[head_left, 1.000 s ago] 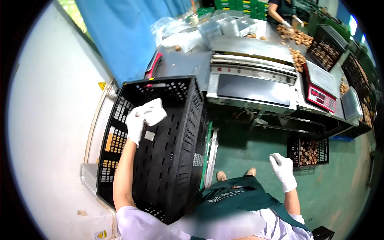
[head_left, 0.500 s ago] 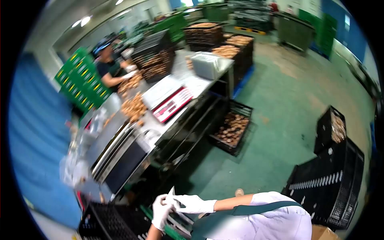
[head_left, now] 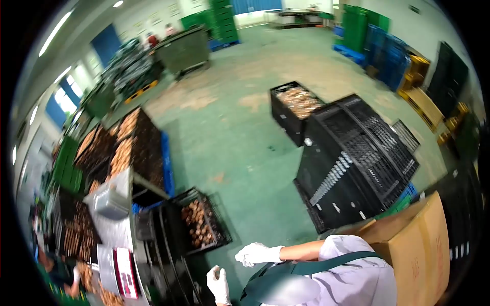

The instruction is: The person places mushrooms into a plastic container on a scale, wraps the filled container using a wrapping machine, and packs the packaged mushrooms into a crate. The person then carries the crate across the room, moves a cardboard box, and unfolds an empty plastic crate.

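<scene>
My right hand [head_left: 259,254], in a white glove, is held out in front of my apron [head_left: 278,285]. Its fingers are curled together, and what they may hold is hidden. Lower and to the left, my left hand [head_left: 219,285], gloved in white too, has thumb and fingers a little apart, with nothing visible between them. The two hands are apart. Nearest to them, a black crate [head_left: 224,235] of brown, mushroom-like pieces [head_left: 198,224] stands on the floor beyond my left hand.
A worktable [head_left: 109,229] with a red-and-white scale [head_left: 125,273] is at left, a co-worker [head_left: 53,268] behind it. Filled crates [head_left: 148,153] stand on a blue pallet. Stacked black crates [head_left: 352,168], a crate of wrapped goods [head_left: 298,104] and a cardboard box [head_left: 418,250] are at right.
My view has swung right, so the worktable has moved to the left edge and the black stack and box have come in. My hands, together around a pointed white piece before, have separated.
</scene>
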Motion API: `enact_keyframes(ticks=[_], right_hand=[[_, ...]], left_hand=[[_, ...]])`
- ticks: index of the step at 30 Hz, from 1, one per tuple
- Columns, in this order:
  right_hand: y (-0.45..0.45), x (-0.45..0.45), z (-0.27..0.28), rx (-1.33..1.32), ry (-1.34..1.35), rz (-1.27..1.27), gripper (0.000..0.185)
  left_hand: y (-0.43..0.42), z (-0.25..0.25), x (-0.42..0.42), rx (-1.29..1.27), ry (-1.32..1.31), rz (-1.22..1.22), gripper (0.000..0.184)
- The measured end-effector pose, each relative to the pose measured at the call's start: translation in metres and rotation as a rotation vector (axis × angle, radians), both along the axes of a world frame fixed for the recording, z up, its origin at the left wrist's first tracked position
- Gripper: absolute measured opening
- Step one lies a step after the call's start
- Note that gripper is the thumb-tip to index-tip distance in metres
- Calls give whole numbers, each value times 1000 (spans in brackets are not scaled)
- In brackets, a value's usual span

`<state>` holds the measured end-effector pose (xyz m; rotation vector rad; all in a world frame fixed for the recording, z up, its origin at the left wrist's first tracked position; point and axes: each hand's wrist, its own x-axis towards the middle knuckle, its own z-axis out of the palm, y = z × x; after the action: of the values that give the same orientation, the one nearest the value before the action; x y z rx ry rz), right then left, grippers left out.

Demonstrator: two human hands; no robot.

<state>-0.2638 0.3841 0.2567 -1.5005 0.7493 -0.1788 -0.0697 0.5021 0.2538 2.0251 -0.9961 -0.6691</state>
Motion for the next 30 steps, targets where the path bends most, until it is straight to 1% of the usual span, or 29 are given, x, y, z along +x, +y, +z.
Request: enact_keyframes(ticks=[1, 2, 3, 4, 5, 6, 7, 8, 10, 11, 12, 13, 14, 15, 16, 17, 18, 19, 20, 21, 23, 24, 26, 27, 28, 29, 30], right_hand=[[-5, -11, -11, 120, -32, -90, 21], [-10, -21, -23, 239, -74, -179, 18], [-15, -30, -33, 116, -100, -201, 10], [-19, -41, -40, 114, -99, -269, 10], [-23, -52, -46, -234, -57, -234, 6], [-27, -61, -53, -575, 8, -184, 3], [-33, -66, -65, -449, 50, -200, 4], [-35, -73, -76, -447, 69, -246, 4], [-43, -87, -80, -568, 54, -359, 9], [-47, -95, -79, -570, 69, -389, 9], [-52, -103, -68, -599, 31, -455, 12], [-58, -108, -62, -632, -12, -524, 16], [-67, -109, -60, -640, -6, -560, 16], [-78, -114, -58, -551, 170, -532, 19], [-90, -122, -54, -463, 346, -491, 22], [-99, -127, -52, -449, 203, -612, 24], [-110, -130, -50, -490, 163, -649, 24], [-124, -133, -49, -614, 228, -591, 24], [-142, -136, -48, -740, 292, -537, 25], [-158, -139, -31, -762, 298, -540, 25], [-172, -148, 33, -102, 158, -821, 21], [-177, -154, 55, -196, 213, -830, 18], [-196, -178, 27, -932, 373, -752, 16], [-200, -195, 44, -971, 437, -713, 14], [-205, -222, 77, -1008, 497, -671, 13], [-198, -242, 124, -1146, 630, -737, 11], [-195, -273, 153, -1164, 907, -759, 10]], left_hand=[[-14, 2, -7, 38, -36, -112, 22], [-22, -27, 0, 2, -35, -218, 21], [-32, -36, 0, 32, -14, -296, 20], [-47, -41, -4, 63, 4, -374, 20], [-60, -37, -11, 82, -18, -460, 19], [-73, -44, -13, 109, 0, -522, 20], [-86, -53, -13, 164, 11, -586, 20], [-101, -61, -14, 219, 21, -645, 21], [-130, -57, -26, 208, -15, -764, 21], [-144, -56, -30, 197, -58, -837, 22], [-159, -59, -34, 191, -59, -868, 22], [-175, -63, -38, 152, -91, -923, 22], [-192, -64, -39, 112, -125, -979, 22], [-209, -65, -43, 157, -84, -993, 23], [-227, -73, -41, 99, -211, -1075, 23], [-244, -78, -42, 65, -177, -1104, 23], [-258, -75, -45, 32, -144, -1123, 24], [-275, -69, -47, 194, -137, -1139, 33], [-290, -69, -50, 181, -211, -1170, 32], [-305, -73, -51, 171, -230, -1182, 32], [-325, -72, -56, 125, -227, -1213, 31], [-334, -72, -59, 123, -218, -1219, 31], [-345, -73, -59, 110, -239, -1241, 31], [-349, -76, -59, 89, -239, -1252, 31], [-351, -77, -58, 95, -238, -1250, 31], [-353, -77, -58, 112, -248, -1260, 31], [-355, -77, -58, 127, -256, -1266, 31]])
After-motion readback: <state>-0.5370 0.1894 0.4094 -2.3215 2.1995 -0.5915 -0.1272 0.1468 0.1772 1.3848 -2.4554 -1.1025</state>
